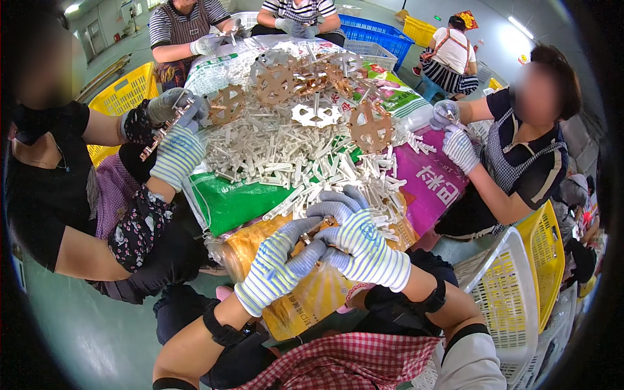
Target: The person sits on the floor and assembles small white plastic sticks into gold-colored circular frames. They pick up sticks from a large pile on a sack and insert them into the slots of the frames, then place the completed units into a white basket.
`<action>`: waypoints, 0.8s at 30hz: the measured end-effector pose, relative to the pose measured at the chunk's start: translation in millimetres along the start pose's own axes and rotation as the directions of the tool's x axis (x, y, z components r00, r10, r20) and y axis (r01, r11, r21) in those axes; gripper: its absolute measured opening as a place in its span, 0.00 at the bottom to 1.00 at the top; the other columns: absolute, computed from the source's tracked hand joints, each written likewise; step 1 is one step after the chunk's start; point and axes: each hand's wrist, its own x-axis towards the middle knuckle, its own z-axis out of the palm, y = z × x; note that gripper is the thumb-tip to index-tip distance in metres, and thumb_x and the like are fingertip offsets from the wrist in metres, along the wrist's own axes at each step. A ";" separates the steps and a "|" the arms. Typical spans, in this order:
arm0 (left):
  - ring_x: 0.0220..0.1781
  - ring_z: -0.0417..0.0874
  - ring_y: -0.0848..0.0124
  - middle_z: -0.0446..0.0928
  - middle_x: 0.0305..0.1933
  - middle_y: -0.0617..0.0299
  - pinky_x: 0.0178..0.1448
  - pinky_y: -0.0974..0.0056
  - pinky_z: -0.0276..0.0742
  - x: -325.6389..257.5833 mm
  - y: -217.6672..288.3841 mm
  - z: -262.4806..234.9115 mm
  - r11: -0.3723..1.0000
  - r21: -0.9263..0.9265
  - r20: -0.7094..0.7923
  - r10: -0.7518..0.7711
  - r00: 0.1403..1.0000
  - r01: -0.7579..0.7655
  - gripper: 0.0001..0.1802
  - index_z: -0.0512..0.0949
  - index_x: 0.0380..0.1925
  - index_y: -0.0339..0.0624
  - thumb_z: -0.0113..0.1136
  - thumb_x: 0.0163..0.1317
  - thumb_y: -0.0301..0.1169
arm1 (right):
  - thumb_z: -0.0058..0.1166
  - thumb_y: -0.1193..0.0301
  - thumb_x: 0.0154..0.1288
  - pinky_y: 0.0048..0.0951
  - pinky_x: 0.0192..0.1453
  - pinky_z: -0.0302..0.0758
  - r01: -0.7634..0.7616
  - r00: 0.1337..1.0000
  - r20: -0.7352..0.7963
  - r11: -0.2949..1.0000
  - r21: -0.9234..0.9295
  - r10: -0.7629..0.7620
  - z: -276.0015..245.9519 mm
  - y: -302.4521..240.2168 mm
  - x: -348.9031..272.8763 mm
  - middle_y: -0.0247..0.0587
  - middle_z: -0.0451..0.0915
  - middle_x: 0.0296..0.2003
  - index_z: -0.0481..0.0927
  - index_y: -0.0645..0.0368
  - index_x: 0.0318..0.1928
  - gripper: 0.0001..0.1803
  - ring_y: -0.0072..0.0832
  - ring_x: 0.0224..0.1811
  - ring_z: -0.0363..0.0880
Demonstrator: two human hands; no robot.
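Observation:
My left hand [276,263] and my right hand [367,250], both in striped knit gloves with grey fingers, meet over the near edge of the table. Their fingers are closed round a small copper-coloured metal piece [320,227], most of it hidden by the gloves. Just beyond them spreads a heap of short whitish strips [286,153]. Copper-coloured cut-out discs lie on its far side, among them one disc [372,127] at the right. A silvery cut-out disc [316,116] with an upright post rests near the heap's middle.
Printed sacks cover the table, one green [240,201] and one purple [432,169]. Co-workers in gloves sit left, right and across; the left one holds a disc [166,127] edge-on. At my right stand a white crate [500,299] and a yellow crate [546,260].

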 end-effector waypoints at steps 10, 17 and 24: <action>0.52 0.82 0.67 0.81 0.52 0.51 0.58 0.64 0.76 1.1 -2.3 -2.2 1.000 -0.019 -0.011 -0.025 1.000 0.025 0.20 0.75 0.59 0.32 0.58 0.71 0.32 | 0.62 0.60 0.55 0.61 0.73 0.55 0.050 0.996 -0.078 0.998 0.033 -0.047 -0.7 2.3 2.1 0.42 0.75 0.55 0.84 0.54 0.36 0.13 0.46 0.65 0.68; 0.48 0.81 0.75 0.82 0.47 0.58 0.55 0.69 0.76 6.1 -5.8 -19.4 0.943 -0.223 -0.143 -0.283 0.948 0.248 0.22 0.73 0.60 0.30 0.58 0.70 0.32 | 0.64 0.55 0.58 0.45 0.52 0.74 -0.118 0.967 0.204 0.980 -0.162 0.150 -49.8 36.6 -6.0 0.46 0.81 0.44 0.84 0.55 0.34 0.16 0.44 0.47 0.80; 0.44 0.79 0.76 0.80 0.47 0.60 0.50 0.70 0.78 11.8 -19.4 -18.4 0.950 -0.212 -0.212 -0.274 0.938 0.229 0.21 0.75 0.58 0.30 0.59 0.68 0.31 | 0.62 0.56 0.60 0.45 0.55 0.74 0.042 0.751 0.557 0.816 -0.576 0.355 -5.6 34.9 -19.4 0.46 0.81 0.46 0.87 0.55 0.41 0.17 0.42 0.50 0.79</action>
